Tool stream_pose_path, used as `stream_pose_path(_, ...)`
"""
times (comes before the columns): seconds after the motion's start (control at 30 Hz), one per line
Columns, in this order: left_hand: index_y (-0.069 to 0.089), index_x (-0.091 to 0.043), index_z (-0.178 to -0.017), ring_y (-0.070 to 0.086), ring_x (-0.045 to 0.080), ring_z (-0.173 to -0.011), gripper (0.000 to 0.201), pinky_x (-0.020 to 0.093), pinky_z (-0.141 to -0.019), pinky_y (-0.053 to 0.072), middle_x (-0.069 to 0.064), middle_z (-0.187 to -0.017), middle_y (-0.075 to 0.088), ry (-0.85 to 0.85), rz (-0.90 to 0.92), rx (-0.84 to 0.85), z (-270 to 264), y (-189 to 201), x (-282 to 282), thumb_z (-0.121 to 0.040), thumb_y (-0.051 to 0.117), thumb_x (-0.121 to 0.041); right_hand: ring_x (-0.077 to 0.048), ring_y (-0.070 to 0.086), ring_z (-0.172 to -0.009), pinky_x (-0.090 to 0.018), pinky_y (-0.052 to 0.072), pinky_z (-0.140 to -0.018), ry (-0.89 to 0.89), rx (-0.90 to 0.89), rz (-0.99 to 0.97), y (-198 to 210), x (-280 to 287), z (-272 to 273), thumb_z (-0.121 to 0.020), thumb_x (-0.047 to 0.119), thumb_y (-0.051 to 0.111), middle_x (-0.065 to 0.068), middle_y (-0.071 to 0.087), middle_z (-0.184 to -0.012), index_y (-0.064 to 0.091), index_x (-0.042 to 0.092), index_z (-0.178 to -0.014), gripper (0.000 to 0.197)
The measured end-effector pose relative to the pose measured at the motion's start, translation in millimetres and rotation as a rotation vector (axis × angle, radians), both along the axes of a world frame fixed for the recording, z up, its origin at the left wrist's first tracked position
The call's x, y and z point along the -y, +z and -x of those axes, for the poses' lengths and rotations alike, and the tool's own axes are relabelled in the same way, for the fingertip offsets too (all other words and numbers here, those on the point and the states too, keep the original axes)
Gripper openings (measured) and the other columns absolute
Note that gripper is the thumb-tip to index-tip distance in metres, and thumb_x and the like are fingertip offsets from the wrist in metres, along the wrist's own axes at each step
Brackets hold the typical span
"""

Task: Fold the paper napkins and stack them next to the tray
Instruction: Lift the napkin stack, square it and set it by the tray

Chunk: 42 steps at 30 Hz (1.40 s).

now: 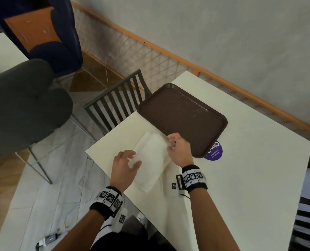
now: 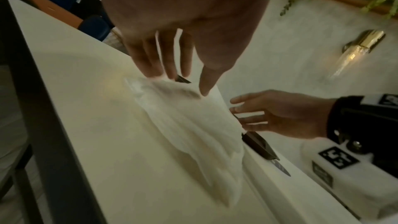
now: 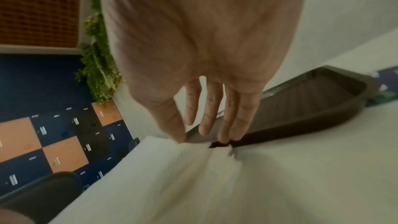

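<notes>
1. White paper napkin [image 1: 153, 154] — lying on the cream desk [image 1: 241, 178], its far edge just beside the dark brown textured plastic tray [image 1: 183, 115].
2. Left hand [image 1: 124, 165] rests on the napkin's near-left part, fingers straight and spread.
3. Right hand [image 1: 177, 149] pinches the lifted far edge between thumb and fingers — right at the tray's rim.

Right hand [image 3: 204, 60] on napkin [image 3: 172, 176] edge (tray [image 3: 305, 106] beside)
</notes>
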<state>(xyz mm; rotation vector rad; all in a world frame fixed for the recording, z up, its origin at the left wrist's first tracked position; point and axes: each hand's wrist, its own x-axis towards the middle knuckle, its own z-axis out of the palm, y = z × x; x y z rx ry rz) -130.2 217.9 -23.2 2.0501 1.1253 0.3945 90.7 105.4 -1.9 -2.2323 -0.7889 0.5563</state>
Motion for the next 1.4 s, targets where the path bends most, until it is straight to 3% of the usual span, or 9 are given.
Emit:
stream_pose_path(0.17, 0.037, -0.019, -0.158, 0.036, 0.03, -0.14, 0.103, 0.048, -0.116, 0.036, 0.003, -0.15, 0.045, -0.048, 0.027, -0.384, -6.0, 1.6, -3.7, -0.079, 0.078, -0.071, -0.028, 0.04, -0.146, -0.048, 0.043, -0.117, 0.235, 0.008, 0.275, 3.9, -20.3, -13.0, -0.089, 0.04, 0.083, 0.0, 0.058, -0.148, 0.05, 0.025, -0.151, 0.071)
stream_pose_path(0.47, 0.063, -0.009, -0.132, 0.06, 0.027, -0.114, 0.08, 0.038, -0.098, 0.051, 0.005, -0.121, 0.062, -0.215, 0.22, -0.403, -29.7, -1.4, -28.5, -0.072, 0.094, -0.051, -0.044, 0.025, -0.154, -0.06, 0.025, -0.128, 0.368, 0.051, 0.586, 4.9, -48.0, -10.2, -0.07, 0.063, 0.095, -0.012, 0.039, -0.163, 0.033, 0.017, -0.163, 0.121)
stream_pose_path(0.6, 0.045, -0.03, -0.151, 0.05, 0.03, -0.126, 0.074, 0.04, -0.104, 0.045, 0.0, -0.133, 0.06, -0.345, 0.2, -0.311, -21.9, 11.0, -33.5, -0.087, 0.083, -0.031, -0.028, 0.041, -0.147, -0.044, 0.041, -0.121, 0.324, -0.12, 0.241, -4.2, -24.6, -8.5, -0.061, 0.04, 0.106, -0.001, 0.043, -0.155, 0.032, 0.02, -0.156, 0.122)
stream_pose_path(0.67, 0.053, -0.043, -0.128, 0.06, 0.025, -0.107, 0.053, 0.046, -0.095, 0.055, -0.006, -0.112, 0.069, -0.468, 0.105, -0.256, -15.7, 17.6, -40.2, -0.085, 0.078, -0.026, -0.021, 0.062, -0.127, -0.029, 0.056, -0.1, 0.266, -0.304, -0.041, -16.1, -1.7, -4.7, -0.06, 0.017, 0.109, 0.002, 0.059, -0.134, 0.03, 0.025, -0.142, 0.114)
stream_pose_path(0.77, 0.065, -0.043, -0.111, 0.071, 0.011, -0.086, 0.038, 0.043, -0.078, 0.061, -0.016, -0.093, 0.074, -0.519, 0.019, -0.111, -10.4, 31.1, -49.4, -0.082, 0.077, -0.02, -0.02, 0.074, -0.111, -0.039, 0.062, -0.099, 0.12, -0.359, -0.261, -28.0, 26.8, 6.1, -0.065, 0.002, 0.105, 0.0, 0.071, -0.121, 0.032, 0.019, -0.147, 0.112)
stream_pose_path(0.9, 0.073, -0.03, -0.116, 0.075, 0.012, -0.095, 0.051, 0.026, -0.083, 0.061, -0.007, -0.104, 0.079, -0.287, 0.187, 0.289, -12.3, 48.1, -49.5, -0.076, 0.095, -0.006, -0.009, 0.073, -0.1, -0.046, 0.058, -0.096, -0.074, -0.3, -0.408, -32.3, 51.9, 19.5, -0.094, -0.004, 0.08, -0.007, 0.079, -0.112, 0.066, 0.001, -0.124, 0.034)
stream_pose_path(1.1, 0.072, -0.02, -0.118, 0.076, 0.021, -0.109, 0.054, 0.024, -0.083, 0.061, -0.002, -0.114, 0.08, 0.042, 0.566, 0.446, -19.2, 9.7, -18.7, -0.073, 0.097, -0.004, -0.007, 0.073, -0.118, -0.035, 0.062, -0.101, -0.228, -0.367, -0.425, -30.7, 53.3, 38.2, -0.07, 0.011, 0.103, 0.017, 0.075, -0.128, 0.054, 0.028, -0.141, 0.088)
stream_pose_path(1.23, 0.066, -0.015, -0.128, 0.074, 0.015, -0.113, 0.058, 0.028, -0.09, 0.062, -0.002, -0.122, 0.077, 0.017, 0.538, 0.502, -30.9, 12.0, -6.7, -0.078, 0.092, -0.001, -0.003, 0.071, -0.118, -0.043, 0.06, -0.105, -0.231, -0.235, -0.422, -25.6, 33.3, 47.4, -0.07, 0.025, 0.105, 0.022, 0.069, -0.13, 0.049, 0.028, -0.14, 0.089)
stream_pose_path(1.4, 0.059, -0.026, -0.138, 0.068, 0.011, -0.116, 0.081, 0.023, -0.091, 0.058, -0.01, -0.128, 0.068, -0.134, 0.453, 0.523, -27.5, 20.9, -20.2, -0.072, 0.096, 0.002, -0.011, 0.072, -0.114, -0.028, 0.06, -0.097, -0.21, -0.237, -0.501, -19.4, 48.9, 41.4, -0.07, 0.007, 0.101, 0.023, 0.069, -0.123, 0.044, 0.034, -0.15, 0.101)
